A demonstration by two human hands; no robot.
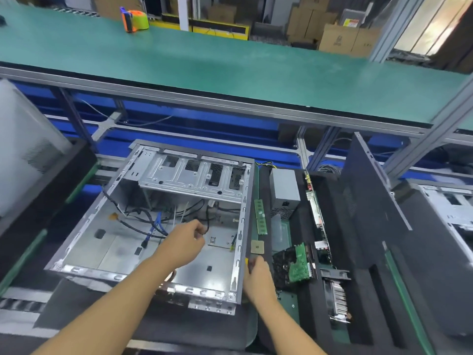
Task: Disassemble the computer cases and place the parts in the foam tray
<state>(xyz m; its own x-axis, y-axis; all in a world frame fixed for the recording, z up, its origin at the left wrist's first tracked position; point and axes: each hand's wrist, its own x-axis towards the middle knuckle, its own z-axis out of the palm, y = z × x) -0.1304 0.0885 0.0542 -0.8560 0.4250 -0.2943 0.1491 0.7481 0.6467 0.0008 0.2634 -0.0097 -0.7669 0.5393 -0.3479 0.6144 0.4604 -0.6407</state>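
Observation:
An open grey computer case (107, 252) lies on its side in front of me, with loose black and blue cables (151, 221) on its floor. My left hand (184, 242) is inside the case and pinches a black cable near the middle. My right hand (258, 275) grips the case's right edge. To the right lies the black foam tray (358, 257), holding a grey power supply (284, 193), a green memory stick (260, 217), a processor chip (257, 246), a hard drive with a green board (297, 267), a long circuit board (317, 213) and a heatsink (337, 295).
A black side panel (368, 201) leans upright in the tray. Another case (450, 216) stands at the far right, and a grey-and-black case (28, 165) at the left. Behind runs a green conveyor bench (230, 62) carrying an orange and green tape dispenser (134, 19).

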